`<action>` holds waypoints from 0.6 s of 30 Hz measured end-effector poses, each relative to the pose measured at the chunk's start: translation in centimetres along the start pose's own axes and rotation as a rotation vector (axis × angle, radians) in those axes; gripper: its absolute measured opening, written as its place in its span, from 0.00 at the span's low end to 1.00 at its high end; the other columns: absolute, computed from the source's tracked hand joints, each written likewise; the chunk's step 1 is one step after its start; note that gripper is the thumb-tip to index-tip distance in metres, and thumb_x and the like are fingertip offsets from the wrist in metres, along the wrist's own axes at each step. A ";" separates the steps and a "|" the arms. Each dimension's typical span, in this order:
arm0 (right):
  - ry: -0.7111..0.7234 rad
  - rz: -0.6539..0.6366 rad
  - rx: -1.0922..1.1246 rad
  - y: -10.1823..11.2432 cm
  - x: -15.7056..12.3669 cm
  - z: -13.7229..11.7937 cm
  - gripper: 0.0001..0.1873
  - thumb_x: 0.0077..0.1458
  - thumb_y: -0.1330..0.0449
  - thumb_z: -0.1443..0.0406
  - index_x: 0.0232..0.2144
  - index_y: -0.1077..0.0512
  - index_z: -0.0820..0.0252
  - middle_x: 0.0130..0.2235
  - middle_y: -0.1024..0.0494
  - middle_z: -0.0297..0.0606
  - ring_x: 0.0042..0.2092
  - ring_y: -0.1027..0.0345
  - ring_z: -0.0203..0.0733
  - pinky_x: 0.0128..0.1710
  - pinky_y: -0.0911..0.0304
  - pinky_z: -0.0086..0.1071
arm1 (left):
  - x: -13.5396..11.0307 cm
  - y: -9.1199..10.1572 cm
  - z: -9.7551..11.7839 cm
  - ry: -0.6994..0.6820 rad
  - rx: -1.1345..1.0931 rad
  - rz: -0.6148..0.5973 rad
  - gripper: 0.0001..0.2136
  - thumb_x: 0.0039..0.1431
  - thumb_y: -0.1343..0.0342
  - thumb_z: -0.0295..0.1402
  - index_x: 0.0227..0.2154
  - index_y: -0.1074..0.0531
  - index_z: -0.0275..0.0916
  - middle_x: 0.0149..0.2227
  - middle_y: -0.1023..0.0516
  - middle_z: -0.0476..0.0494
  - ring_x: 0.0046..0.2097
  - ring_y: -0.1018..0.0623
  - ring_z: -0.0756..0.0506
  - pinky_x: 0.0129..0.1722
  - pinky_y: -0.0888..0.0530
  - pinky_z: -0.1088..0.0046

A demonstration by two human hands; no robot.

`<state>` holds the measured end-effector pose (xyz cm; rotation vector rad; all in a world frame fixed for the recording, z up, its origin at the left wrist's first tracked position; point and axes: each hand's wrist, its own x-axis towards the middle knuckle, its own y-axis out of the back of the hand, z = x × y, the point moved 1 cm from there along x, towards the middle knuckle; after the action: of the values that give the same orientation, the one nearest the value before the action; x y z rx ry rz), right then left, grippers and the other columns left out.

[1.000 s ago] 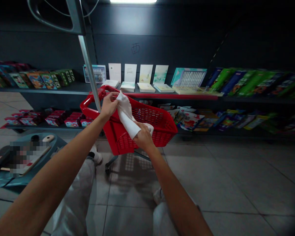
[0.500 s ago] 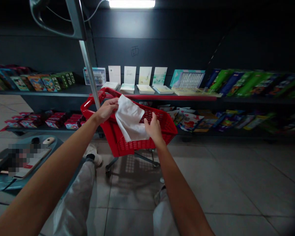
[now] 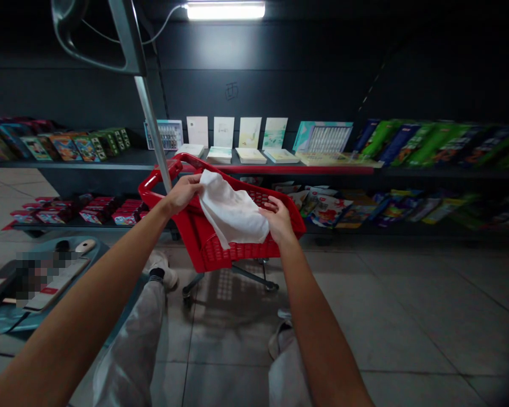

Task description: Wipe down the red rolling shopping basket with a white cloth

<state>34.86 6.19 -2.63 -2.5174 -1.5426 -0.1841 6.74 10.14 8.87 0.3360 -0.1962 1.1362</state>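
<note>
My left hand pinches the upper corner of a white cloth, close to the near rim of a red plastic shopping basket. The cloth drapes over the basket's front wall and hides part of its mesh. My right hand rests at the cloth's right end, by the basket's rim, with its fingers slightly curled. I cannot see a firm grip there. A metal pole rises from the basket's left end, just beyond my left hand.
The wheeled basket stands on grey floor tiles between my legs and dark shelves of boxed goods and cards. My white shoe is near its base. A blue-grey seat at the left holds a blurred flat item.
My right hand has moved up and to the right, to the cloth's right end. The cloth now lies wider across the basket, and my left hand still holds it.
</note>
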 end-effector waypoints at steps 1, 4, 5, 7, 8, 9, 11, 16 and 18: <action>-0.030 -0.018 -0.009 0.5 -0.3 -0.5 0.37 0.39 0.30 0.66 0.55 0.31 0.59 0.50 0.23 0.44 0.45 0.25 0.43 0.45 0.27 0.36 | 0.0 0.0 -0.1 0.005 -0.029 -0.010 0.22 0.42 0.43 0.29 0.43 0.19 0.33 0.35 0.17 0.44 0.39 0.20 0.43 0.43 0.24 0.65; -0.156 -0.119 -0.080 1.4 -1.3 -1.9 0.29 0.42 0.28 0.64 0.49 0.27 0.61 0.45 0.19 0.44 0.43 0.24 0.43 0.41 0.28 0.32 | 0.1 0.0 -0.2 0.014 -0.125 -0.056 0.21 0.41 0.41 0.27 0.41 0.18 0.33 0.35 0.16 0.43 0.40 0.19 0.42 0.45 0.25 0.65; -0.199 -0.165 -0.112 1.5 -1.5 -2.3 0.24 0.44 0.28 0.62 0.45 0.25 0.62 0.42 0.18 0.44 0.41 0.24 0.44 0.37 0.28 0.31 | 0.0 0.1 -0.2 0.020 -0.138 -0.069 0.20 0.41 0.41 0.27 0.41 0.18 0.33 0.35 0.16 0.43 0.40 0.19 0.42 0.45 0.25 0.66; -0.271 -0.264 -0.182 1.5 -1.9 -2.8 0.18 0.48 0.29 0.56 0.36 0.24 0.63 0.34 0.18 0.44 0.35 0.24 0.44 0.30 0.32 0.30 | -0.1 0.1 -0.1 0.030 -0.155 -0.082 0.19 0.41 0.40 0.27 0.40 0.17 0.34 0.36 0.16 0.43 0.41 0.19 0.42 0.45 0.25 0.66; -0.298 -0.310 -0.211 1.4 -2.0 -2.9 0.17 0.48 0.29 0.55 0.32 0.23 0.63 0.32 0.18 0.44 0.32 0.25 0.43 0.26 0.34 0.29 | -0.2 0.1 0.0 0.036 -0.159 -0.080 0.19 0.41 0.40 0.27 0.40 0.17 0.35 0.36 0.16 0.43 0.41 0.19 0.42 0.45 0.25 0.66; -0.321 -0.343 -0.234 1.3 -2.1 -2.8 0.16 0.48 0.29 0.55 0.30 0.23 0.63 0.30 0.18 0.43 0.29 0.26 0.42 0.24 0.36 0.29 | -0.2 0.1 0.2 0.045 -0.161 -0.075 0.19 0.41 0.40 0.28 0.40 0.17 0.35 0.36 0.16 0.43 0.41 0.19 0.42 0.45 0.25 0.66; -0.351 -0.396 -0.239 1.0 -2.1 -2.5 0.13 0.46 0.28 0.60 0.30 0.22 0.64 0.30 0.18 0.42 0.28 0.27 0.41 0.24 0.37 0.28 | -0.3 0.2 0.3 0.077 -0.159 -0.063 0.19 0.40 0.39 0.28 0.39 0.17 0.36 0.36 0.16 0.43 0.40 0.19 0.42 0.44 0.25 0.66; -0.241 -0.376 -0.047 0.6 -1.6 -1.8 0.20 0.40 0.30 0.67 0.39 0.21 0.63 0.38 0.16 0.41 0.34 0.24 0.42 0.32 0.31 0.30 | 0.4 0.2 -0.1 0.135 -0.091 -0.011 0.17 0.39 0.36 0.30 0.37 0.16 0.35 0.33 0.17 0.43 0.38 0.20 0.42 0.42 0.25 0.66; -0.130 -0.224 -0.015 0.8 -1.1 -1.7 0.23 0.39 0.32 0.67 0.43 0.22 0.62 0.41 0.16 0.41 0.37 0.23 0.43 0.35 0.30 0.31 | 0.8 0.3 -0.5 0.148 -0.028 0.041 0.16 0.40 0.36 0.31 0.36 0.16 0.34 0.31 0.17 0.43 0.36 0.21 0.43 0.42 0.25 0.66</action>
<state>35.08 4.54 -1.23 -2.4059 -1.8794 -0.0637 6.82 11.08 8.73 0.2233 -0.0891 1.1925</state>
